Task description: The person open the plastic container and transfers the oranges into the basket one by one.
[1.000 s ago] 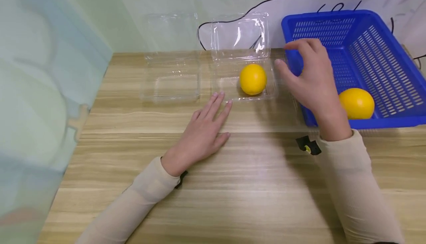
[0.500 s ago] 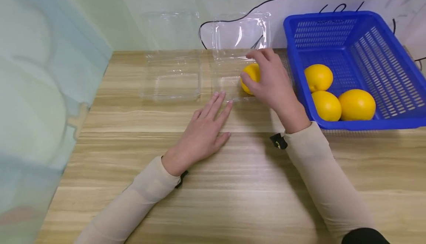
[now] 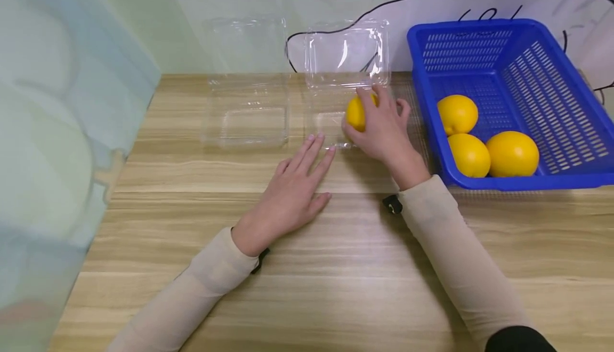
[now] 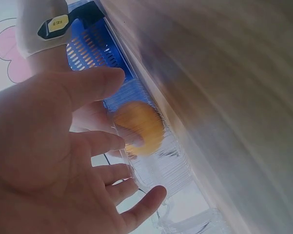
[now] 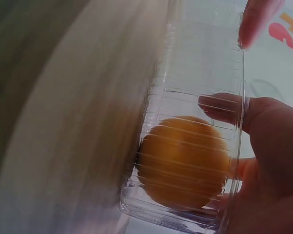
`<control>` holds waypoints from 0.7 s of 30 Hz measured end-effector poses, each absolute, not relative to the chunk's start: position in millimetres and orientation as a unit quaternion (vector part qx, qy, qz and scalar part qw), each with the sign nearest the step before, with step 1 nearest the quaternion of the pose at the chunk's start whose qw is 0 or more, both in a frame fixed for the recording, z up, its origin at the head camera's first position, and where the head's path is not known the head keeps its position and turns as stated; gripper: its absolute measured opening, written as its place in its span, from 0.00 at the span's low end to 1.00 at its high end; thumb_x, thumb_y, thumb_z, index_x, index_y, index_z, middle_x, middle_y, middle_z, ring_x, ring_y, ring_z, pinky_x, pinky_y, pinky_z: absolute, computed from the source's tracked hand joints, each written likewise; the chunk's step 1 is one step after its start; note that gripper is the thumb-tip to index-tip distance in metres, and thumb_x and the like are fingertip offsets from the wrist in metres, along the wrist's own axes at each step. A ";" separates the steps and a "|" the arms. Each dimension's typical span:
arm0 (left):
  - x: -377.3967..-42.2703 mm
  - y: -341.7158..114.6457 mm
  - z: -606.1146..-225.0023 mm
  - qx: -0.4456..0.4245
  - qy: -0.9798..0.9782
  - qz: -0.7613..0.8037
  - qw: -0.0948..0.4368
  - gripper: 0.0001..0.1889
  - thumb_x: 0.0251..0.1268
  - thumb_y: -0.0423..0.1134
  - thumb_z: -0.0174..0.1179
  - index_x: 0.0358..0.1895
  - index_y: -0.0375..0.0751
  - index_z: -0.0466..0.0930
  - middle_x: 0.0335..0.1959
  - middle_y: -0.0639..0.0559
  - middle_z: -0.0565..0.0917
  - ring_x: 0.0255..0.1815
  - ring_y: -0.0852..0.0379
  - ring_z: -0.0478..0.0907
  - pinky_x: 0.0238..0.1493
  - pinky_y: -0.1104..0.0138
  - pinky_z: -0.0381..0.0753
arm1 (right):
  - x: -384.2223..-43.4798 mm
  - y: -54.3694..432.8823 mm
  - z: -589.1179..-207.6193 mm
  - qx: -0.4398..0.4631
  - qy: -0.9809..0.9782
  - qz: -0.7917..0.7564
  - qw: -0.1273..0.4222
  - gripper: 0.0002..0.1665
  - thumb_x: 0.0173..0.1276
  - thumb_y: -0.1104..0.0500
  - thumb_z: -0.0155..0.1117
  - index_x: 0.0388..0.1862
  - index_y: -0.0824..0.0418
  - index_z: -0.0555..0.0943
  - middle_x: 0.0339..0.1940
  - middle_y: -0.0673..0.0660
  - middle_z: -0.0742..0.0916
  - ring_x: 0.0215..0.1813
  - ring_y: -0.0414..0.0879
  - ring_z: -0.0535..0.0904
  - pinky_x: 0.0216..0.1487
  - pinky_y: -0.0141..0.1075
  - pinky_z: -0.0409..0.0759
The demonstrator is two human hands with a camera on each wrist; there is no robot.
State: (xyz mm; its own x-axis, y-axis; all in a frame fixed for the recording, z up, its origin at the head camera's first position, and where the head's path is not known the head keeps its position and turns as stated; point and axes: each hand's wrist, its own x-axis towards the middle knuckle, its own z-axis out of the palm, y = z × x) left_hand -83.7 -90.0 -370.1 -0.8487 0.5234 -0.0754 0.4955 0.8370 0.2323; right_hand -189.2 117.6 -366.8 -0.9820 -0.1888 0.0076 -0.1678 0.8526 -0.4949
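Note:
An orange [image 3: 355, 113] sits in the right-hand clear plastic clamshell box [image 3: 328, 122], whose lid stands raised at the back. My right hand [image 3: 385, 128] reaches over it from the right, fingers curled around the fruit and thumb at its near side. The right wrist view shows the orange [image 5: 183, 163] through the ribbed box wall, with fingers on its far side. My left hand [image 3: 293, 194] lies with fingers extended, fingertips at the front edge of that box. In the left wrist view this hand [image 4: 53, 151] holds nothing.
To the left is a second clear clamshell box [image 3: 254, 125], lid up and nothing inside. A blue plastic basket [image 3: 518, 180] at the right has several oranges [image 3: 513, 153] in its near left part. Behind the wooden table [image 3: 307, 288] rises a patterned wall.
My right hand has moved left from the basket's rim to the orange in the box, and its fingers have closed around it. My left hand has stayed in place.

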 end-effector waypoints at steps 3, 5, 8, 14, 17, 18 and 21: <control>-83.2 -89.5 -370.8 0.267 0.956 0.106 0.064 0.46 0.77 0.50 0.64 0.88 0.43 0.48 0.90 0.42 0.39 0.90 0.46 0.35 0.76 0.42 0.67 | -188.5 118.1 -369.1 -0.093 0.961 -0.260 0.010 0.45 0.73 0.48 0.67 0.85 0.55 0.64 0.81 0.71 0.62 0.81 0.64 0.60 0.83 0.60 0.40; -82.7 -89.3 -371.2 0.267 0.956 0.107 0.063 0.46 0.77 0.50 0.64 0.88 0.43 0.48 0.90 0.42 0.40 0.90 0.46 0.35 0.76 0.42 0.67 | -188.1 118.1 -369.9 -0.094 0.961 -0.258 0.007 0.44 0.73 0.48 0.67 0.84 0.53 0.65 0.79 0.71 0.64 0.80 0.63 0.62 0.84 0.60 0.37; -82.4 -89.2 -371.4 0.265 0.956 0.110 0.068 0.46 0.77 0.50 0.64 0.88 0.44 0.48 0.90 0.42 0.40 0.90 0.47 0.34 0.76 0.42 0.67 | -187.5 117.9 -369.3 -0.092 0.966 -0.243 0.013 0.45 0.72 0.48 0.67 0.85 0.50 0.65 0.78 0.70 0.66 0.79 0.63 0.65 0.84 0.62 0.34; -83.4 -90.7 -371.6 0.262 0.956 0.111 0.067 0.46 0.77 0.51 0.64 0.88 0.45 0.48 0.90 0.43 0.40 0.90 0.47 0.34 0.76 0.41 0.66 | -189.4 116.7 -367.4 -0.094 0.970 -0.225 0.013 0.46 0.70 0.47 0.68 0.86 0.46 0.65 0.80 0.66 0.70 0.75 0.63 0.73 0.83 0.65 0.35; -84.5 -91.4 -371.5 0.262 0.957 0.110 0.065 0.46 0.77 0.51 0.64 0.88 0.45 0.48 0.90 0.43 0.40 0.90 0.47 0.34 0.76 0.41 0.66 | -191.1 116.1 -368.4 -0.098 0.970 -0.224 0.010 0.46 0.70 0.47 0.68 0.85 0.46 0.65 0.80 0.65 0.70 0.75 0.63 0.73 0.83 0.65 0.34; -84.8 -91.3 -371.7 0.262 0.956 0.110 0.068 0.46 0.77 0.51 0.64 0.88 0.45 0.48 0.90 0.43 0.39 0.90 0.47 0.34 0.76 0.41 0.66 | -191.4 116.3 -369.0 -0.098 0.969 -0.225 0.010 0.46 0.70 0.48 0.68 0.85 0.47 0.65 0.80 0.65 0.70 0.76 0.63 0.73 0.83 0.65 0.34; -86.1 -90.1 -372.2 0.264 0.955 0.111 0.078 0.46 0.78 0.51 0.63 0.88 0.45 0.46 0.90 0.43 0.37 0.90 0.47 0.32 0.77 0.40 0.65 | -191.0 118.2 -370.5 -0.096 0.969 -0.229 0.007 0.47 0.69 0.48 0.69 0.85 0.49 0.65 0.80 0.64 0.71 0.77 0.62 0.72 0.84 0.63 0.31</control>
State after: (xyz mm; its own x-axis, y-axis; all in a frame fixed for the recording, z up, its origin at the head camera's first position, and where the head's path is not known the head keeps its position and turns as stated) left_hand -86.1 -90.1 -372.2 -0.8485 0.5213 -0.0909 0.4866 0.8362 0.2531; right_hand -191.0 118.2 -370.5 -0.9813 -0.1902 0.0301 -0.1835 0.8761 -0.4458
